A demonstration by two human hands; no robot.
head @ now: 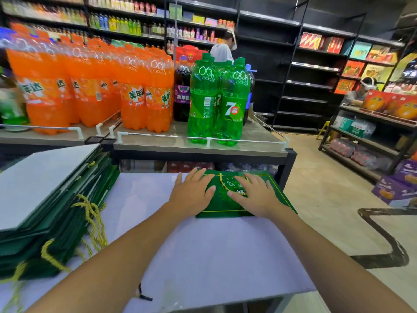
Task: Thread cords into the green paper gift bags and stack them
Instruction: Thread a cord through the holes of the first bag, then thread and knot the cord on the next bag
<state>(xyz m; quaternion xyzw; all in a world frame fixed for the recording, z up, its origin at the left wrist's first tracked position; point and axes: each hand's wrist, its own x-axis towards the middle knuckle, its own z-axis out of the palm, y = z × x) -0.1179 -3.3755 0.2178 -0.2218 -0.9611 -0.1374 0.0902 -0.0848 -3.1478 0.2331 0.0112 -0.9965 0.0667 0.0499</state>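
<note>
Green gift bag (223,205) lay flat at the far right of the counter (203,256) under the left hand (191,193) and right hand (255,195), both with fingers straight and spread, gripping nothing, probably pressing it flat. Its yellow cord (222,184) looped between them, seemingly threaded. Well to the left stood the stack of bags (56,218), cords hanging out, likely this bag's destination.
</note>
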